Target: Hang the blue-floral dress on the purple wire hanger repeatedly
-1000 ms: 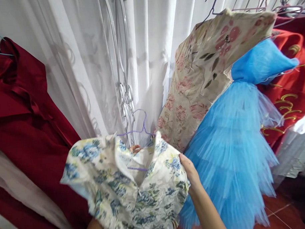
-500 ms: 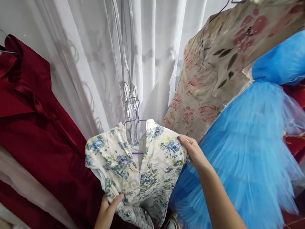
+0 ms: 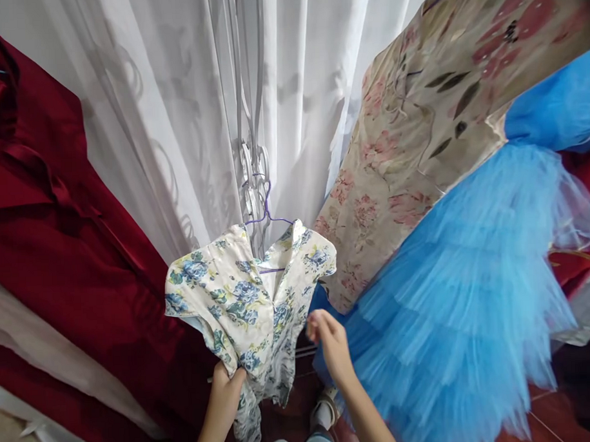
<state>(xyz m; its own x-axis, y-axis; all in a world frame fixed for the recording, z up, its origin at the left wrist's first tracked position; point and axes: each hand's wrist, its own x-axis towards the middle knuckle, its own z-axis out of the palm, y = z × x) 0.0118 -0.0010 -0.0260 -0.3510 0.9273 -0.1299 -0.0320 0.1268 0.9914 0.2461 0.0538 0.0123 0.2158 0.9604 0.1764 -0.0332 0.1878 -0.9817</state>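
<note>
A white short-sleeved dress [image 3: 249,300] with blue and green flowers and an open V neck hangs in front of me on a thin purple hanger [image 3: 267,212]. At its lower left side, my left hand [image 3: 227,386] pinches the cloth between thumb and fingers. My right hand [image 3: 329,341] is just off the dress's right side, below the sleeve, its fingers curled with no cloth seen in them. Below the pinch the skirt falls in folds, and its lowest part runs out of view.
White curtains [image 3: 175,122] hang behind, with white metal hooks [image 3: 248,158] in front. A dark red garment [image 3: 98,266] fills the left. On the right hang a beige floral garment [image 3: 394,146] and a blue tiered tulle dress [image 3: 452,273]. My shoe [image 3: 326,403] stands on the tiled floor.
My right hand has let go of the right sleeve and moved down and left. The dress's right side has swung inward. My left hand still grips the left side, slightly further right.
</note>
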